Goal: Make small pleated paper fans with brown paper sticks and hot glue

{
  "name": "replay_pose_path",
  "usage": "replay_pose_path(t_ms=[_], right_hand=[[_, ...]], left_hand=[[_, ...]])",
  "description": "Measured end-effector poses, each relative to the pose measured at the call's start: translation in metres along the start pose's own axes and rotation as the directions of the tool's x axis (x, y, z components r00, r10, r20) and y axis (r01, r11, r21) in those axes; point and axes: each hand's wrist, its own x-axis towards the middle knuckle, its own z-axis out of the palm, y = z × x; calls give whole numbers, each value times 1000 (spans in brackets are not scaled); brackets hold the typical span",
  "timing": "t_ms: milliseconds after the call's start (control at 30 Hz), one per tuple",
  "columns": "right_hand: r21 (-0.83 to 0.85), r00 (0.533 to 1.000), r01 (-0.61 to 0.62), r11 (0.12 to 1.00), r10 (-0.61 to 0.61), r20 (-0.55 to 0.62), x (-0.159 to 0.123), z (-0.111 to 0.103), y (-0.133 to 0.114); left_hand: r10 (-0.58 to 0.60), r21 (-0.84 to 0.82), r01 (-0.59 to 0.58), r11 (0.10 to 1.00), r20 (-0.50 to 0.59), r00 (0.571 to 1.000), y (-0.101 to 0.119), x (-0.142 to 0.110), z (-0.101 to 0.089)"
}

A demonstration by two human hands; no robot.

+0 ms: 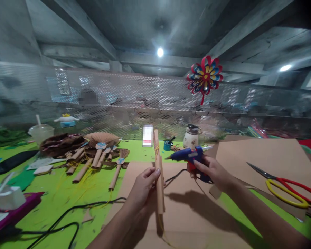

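My left hand (145, 181) is closed around a rolled kraft-paper tube (159, 186), held nearly upright in front of me. Yellow string is wrapped near its upper part and trails from its lower end. In my right hand (212, 169) is a blue and red glue gun (188, 155). Its nozzle points left, a short way to the right of the tube and apart from it. A clear glue stick shows at the gun's rear. Beneath both hands lies a large brown paper sheet (197, 214).
Paper fans with rolled handles (95, 159) lie at the left on the green tabletop. Scissors (287, 188) rest at the right on brown paper. A phone (147, 136), teal jar (167, 145) and bottle (191, 136) stand at the back. Black cable (67, 209) runs toward a purple power strip (18, 211).
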Motion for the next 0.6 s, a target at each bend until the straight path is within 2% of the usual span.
replay_pose_path(t_ms=[100,233,400,600], right_hand=[[-198,999,30,980,-34,-20,-13,4,-2],[-322,992,84,943,-108,-58,-22,4,-6],[-417,992,86,905,-117,-51,-25,0,-9],[-446,992,75,892,-111,-54,-24,-1,-4]], left_hand=[[-16,19,15,1000,33,999,-4,1,-2],[-30,62,29,998,16,999,-7,-1,-1],[-83,67,82,994,16,996,-6,-5,3],[-74,49,74,996,13,997,-5,-8,6]])
